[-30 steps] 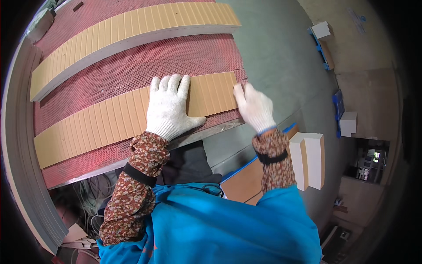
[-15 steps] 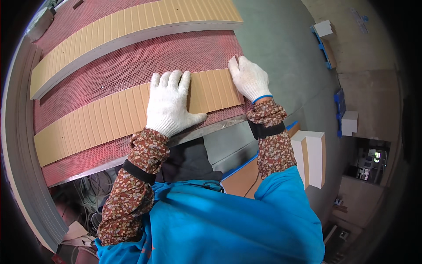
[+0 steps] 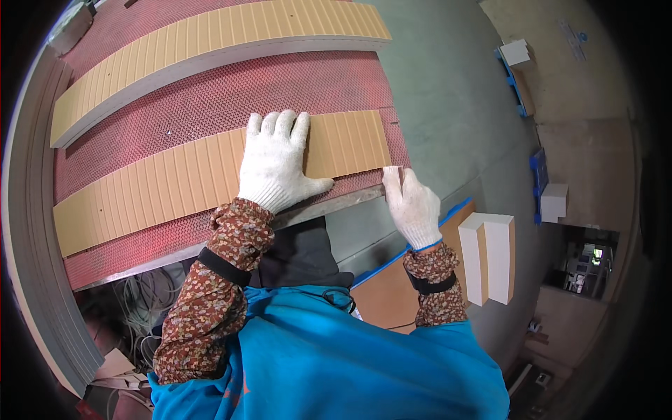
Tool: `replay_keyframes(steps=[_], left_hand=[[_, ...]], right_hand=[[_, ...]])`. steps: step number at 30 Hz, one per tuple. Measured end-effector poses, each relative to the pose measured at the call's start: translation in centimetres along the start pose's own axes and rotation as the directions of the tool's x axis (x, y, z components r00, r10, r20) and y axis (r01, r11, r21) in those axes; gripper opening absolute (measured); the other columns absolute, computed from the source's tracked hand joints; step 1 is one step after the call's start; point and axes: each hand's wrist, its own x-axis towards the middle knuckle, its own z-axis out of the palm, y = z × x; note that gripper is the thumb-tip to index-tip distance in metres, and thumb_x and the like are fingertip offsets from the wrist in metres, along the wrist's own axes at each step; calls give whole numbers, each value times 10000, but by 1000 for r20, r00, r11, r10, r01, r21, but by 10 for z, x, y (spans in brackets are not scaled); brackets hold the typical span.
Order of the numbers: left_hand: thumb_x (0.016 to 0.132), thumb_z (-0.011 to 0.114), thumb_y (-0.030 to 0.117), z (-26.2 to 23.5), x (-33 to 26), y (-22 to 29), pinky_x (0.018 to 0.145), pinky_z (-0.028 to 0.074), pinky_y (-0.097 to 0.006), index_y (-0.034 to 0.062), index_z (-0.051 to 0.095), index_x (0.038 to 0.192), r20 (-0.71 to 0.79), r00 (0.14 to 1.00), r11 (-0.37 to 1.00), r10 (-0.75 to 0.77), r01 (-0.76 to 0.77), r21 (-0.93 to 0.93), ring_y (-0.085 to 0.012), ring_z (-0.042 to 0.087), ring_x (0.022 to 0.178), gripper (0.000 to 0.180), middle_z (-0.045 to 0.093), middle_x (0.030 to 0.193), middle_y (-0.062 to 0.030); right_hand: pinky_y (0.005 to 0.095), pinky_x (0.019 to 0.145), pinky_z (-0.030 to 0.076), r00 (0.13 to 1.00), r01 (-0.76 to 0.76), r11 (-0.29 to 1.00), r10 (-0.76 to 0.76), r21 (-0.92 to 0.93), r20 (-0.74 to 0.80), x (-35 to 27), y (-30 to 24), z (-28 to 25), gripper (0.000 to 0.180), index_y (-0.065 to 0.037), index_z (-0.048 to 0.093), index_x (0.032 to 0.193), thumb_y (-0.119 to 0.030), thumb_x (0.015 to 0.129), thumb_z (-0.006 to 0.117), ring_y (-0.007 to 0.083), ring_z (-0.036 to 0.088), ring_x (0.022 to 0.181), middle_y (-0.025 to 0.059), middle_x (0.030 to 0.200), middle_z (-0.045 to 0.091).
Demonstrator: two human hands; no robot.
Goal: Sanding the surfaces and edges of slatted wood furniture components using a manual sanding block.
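A long tan grooved board [image 3: 168, 164] lies across the red textured table top near its front edge. My left hand [image 3: 275, 157], in a white knit glove, is pressed flat on the board's right half, fingers spread and thumb out to the right. At the board's near right corner, my right hand [image 3: 413, 203], also gloved in white, is closed on a small flat brownish piece [image 3: 398, 170]. The kind of this piece is too small to tell. It is at or just beside the board's end.
A thicker stack of the same tan boards [image 3: 224, 35] lies farther back on the table [image 3: 231, 87]. Long pale panels [image 3: 35, 231] run along the left. White-and-tan blocks [image 3: 500, 259] stand on a blue-edged pallet at right. Cables [image 3: 143, 297] hang below the table.
My right hand has moved toward me along the board's right end, from its far corner to its near corner, still gripping the small piece. My left hand stays pressed on the board.
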Motion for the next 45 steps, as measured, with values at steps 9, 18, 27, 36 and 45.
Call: replay_keyframes(steps=[9, 18, 27, 36, 45], left_hand=[[666, 909, 583, 1, -1, -1, 1247, 291, -567, -26, 585, 1442, -8, 1000, 1000, 0, 0, 4, -347, 540, 1343, 1038, 609, 1359, -167], [668, 906, 570, -3, 2, 3, 1254, 290, -574, -30, 579, 1448, 22, 1000, 1000, -8, 8, 0, -362, 538, 1339, 1037, 604, 1354, -180], [670, 909, 586, 2, 0, -1, 1276, 275, -572, -29, 585, 1453, 9, 1000, 1000, -7, 7, 10, -368, 538, 1360, 1047, 612, 1366, -189], [670, 916, 578, -4, 0, 0, 1259, 287, -568, -24, 591, 1438, 10, 1000, 1000, -16, 16, -4, -353, 532, 1354, 1029, 607, 1362, -169], [657, 923, 589, 1, 3, 4, 1254, 295, -562, -24, 592, 1429, -1, 1000, 1000, 2, -2, 6, -351, 534, 1345, 1040, 607, 1354, -169]], right_hand=[[556, 591, 557, 999, 21, 1000, -21, 5, 40, 6, -17, -5, 393, -64, 634, 965, -427, 1110, 591, 439, 731, 667, 218, 691, 700], [603, 733, 582, 987, -75, 997, 79, -32, 137, 91, -31, -4, 496, -35, 699, 1028, -473, 1124, 487, 470, 762, 852, 272, 851, 753], [612, 831, 590, 997, -5, 999, 8, -41, 75, 121, -34, 8, 531, -21, 716, 1064, -475, 1120, 448, 492, 765, 899, 280, 919, 776], [574, 633, 577, 987, 104, 992, -93, -77, 133, 26, -16, -7, 420, -34, 660, 995, -409, 1128, 524, 454, 735, 693, 234, 741, 708], [604, 825, 586, 1000, 29, 998, -28, -51, 12, 139, -28, 10, 524, -29, 706, 1003, -470, 1118, 447, 490, 761, 882, 291, 884, 761]])
